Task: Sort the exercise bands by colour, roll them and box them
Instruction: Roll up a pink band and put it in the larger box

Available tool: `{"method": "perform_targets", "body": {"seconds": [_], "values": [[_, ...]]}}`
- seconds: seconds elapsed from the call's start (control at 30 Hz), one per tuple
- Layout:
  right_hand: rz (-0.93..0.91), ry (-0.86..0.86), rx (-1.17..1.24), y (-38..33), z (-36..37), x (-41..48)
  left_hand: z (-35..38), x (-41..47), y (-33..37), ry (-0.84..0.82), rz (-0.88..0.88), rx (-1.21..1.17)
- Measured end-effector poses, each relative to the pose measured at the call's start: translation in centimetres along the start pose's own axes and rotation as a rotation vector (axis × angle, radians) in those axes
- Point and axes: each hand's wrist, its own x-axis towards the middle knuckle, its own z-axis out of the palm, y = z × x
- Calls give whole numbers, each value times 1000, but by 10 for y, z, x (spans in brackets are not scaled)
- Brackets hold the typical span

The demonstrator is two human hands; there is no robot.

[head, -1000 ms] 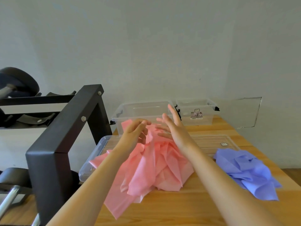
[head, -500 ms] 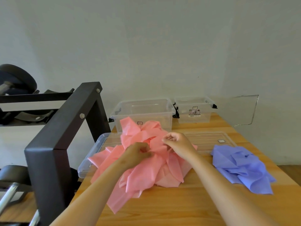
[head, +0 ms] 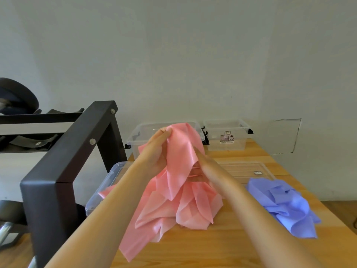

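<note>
A heap of pink exercise bands lies in the middle of the wooden table. My left hand pinches the top edge of one pink band and holds it lifted above the heap. My right hand grips the same band lower down, its fingers partly under the sheet. A crumpled pile of purple bands rests on the table to the right, apart from both hands. Two clear plastic boxes stand at the back: a larger one behind my left hand and a smaller one to its right.
Two clear lids lie flat on the table, one at the left edge under the pink heap and one behind the purple pile. A black metal rack frame stands close on the left. A white wall is behind the table.
Both hands went from hovering over the pink heap to gripping it, then rose. My left hand now holds one pink band up in front of the larger box.
</note>
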Motion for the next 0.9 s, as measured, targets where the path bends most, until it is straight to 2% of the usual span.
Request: {"method": "perform_targets", "body": {"seconds": [0.2,0.37,0.53,0.73,0.9], "values": [[-12,-33,147,4,-4,-13,-8,0,3,43,104,27],[65,-179,-87,30,10,-16,-4,-7,-1,6,116,-4],[-87,56,-24,37,23,-14,-15,-17,-14,8,106,-38],[-200,89,119,42,18,-31,-23,-53,-39,118,43,-81],[-177,49,204,8,6,-42,-9,-68,-33,201,-36,54]]}}
